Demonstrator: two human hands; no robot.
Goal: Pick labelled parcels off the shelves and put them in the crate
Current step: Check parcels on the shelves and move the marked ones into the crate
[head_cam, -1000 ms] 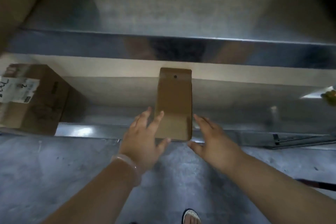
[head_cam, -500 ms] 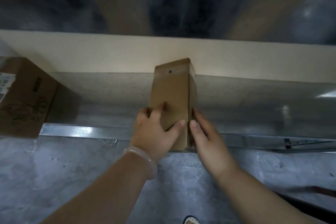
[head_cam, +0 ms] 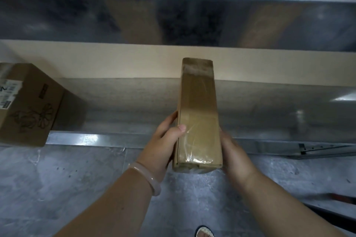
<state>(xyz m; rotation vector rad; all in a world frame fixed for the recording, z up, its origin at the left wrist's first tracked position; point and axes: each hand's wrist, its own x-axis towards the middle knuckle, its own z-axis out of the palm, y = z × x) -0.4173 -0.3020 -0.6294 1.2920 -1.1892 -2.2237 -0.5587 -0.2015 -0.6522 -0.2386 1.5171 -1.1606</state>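
A long narrow brown cardboard parcel (head_cam: 198, 113), wrapped in clear tape, is held between both hands in front of the low metal shelf (head_cam: 119, 138). My left hand (head_cam: 163, 146) grips its left side with the thumb across the top face. My right hand (head_cam: 234, 154) presses against its right side near the close end. No label shows on the face turned toward me. The crate is not in view.
A larger brown box (head_cam: 28, 106) with a white label and a flower drawing sits on the shelf at the left edge. A metal shelf board (head_cam: 173, 19) runs overhead. Grey concrete floor (head_cam: 57, 188) lies below, with my foot (head_cam: 204, 232) at the bottom edge.
Both hands reached the parcel, closed on its sides, then turned it and drew it out from the shelf so its taped face now points up.
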